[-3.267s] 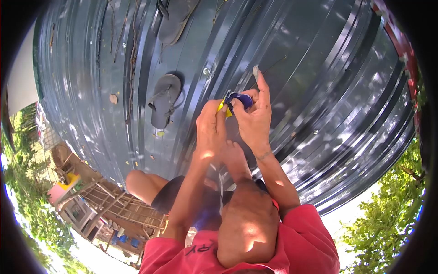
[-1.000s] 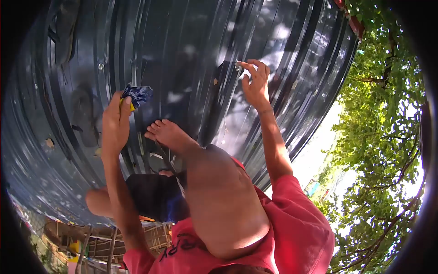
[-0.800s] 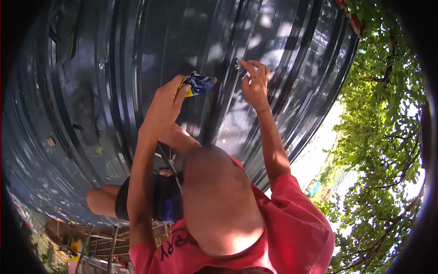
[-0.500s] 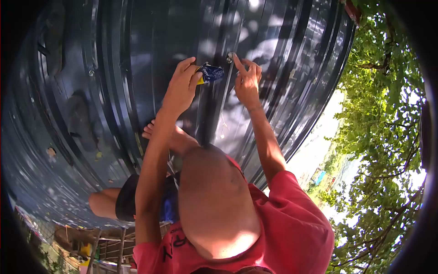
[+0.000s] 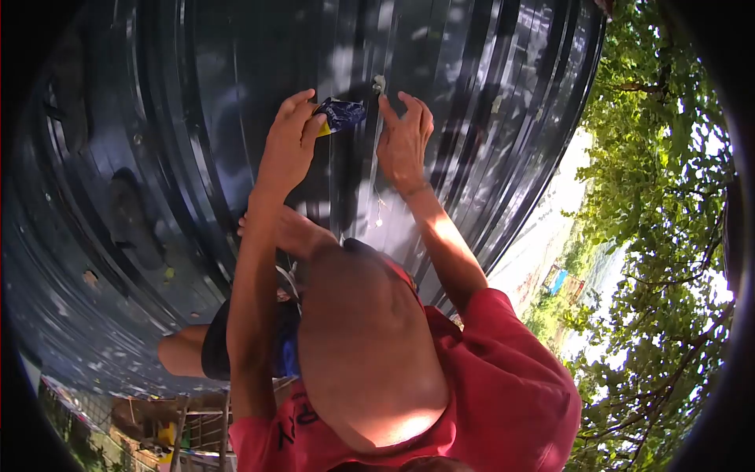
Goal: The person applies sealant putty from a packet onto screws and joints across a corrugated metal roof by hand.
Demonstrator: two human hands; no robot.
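Blue-and-yellow packet (image 5: 343, 115), one, crumpled, at upper centre of the frame; blue end directed right, yellow edge nearest the fingers.

Left hand (image 5: 286, 153), one: grasping the packet by its yellow edge, thumb against fingers; positioned left of the packet.

Right hand (image 5: 405, 151), one: fingers loosely parted, nothing visible gripped; positioned just right of the packet, index fingertip pointing up the frame.

Pale lump (image 5: 379, 83), one, small, at upper centre, directly above that fingertip. Whether finger and lump touch is hard to tell at this size; a fastener may lie beneath.

Change noted: half a second ago the index fingertip lay right at the lump; it now sits just below, leaving the lump more fully in sight. A second ago the packet was off to the left; it is now near the lump. Judged meaning: material and worked spot are now together, with the lump apparently left on the surface.

Support: dark ribbed metal sheet (image 5: 275, 47), dappled with light, filling the upper and left frame.

Surroundings: dark sandal (image 5: 132, 220), left of frame; dry leaf (image 5: 90, 278), below it; bare foot (image 5: 292, 230), centre; red shirt (image 5: 503, 377), lower right; foliage (image 5: 661, 275), right edge.
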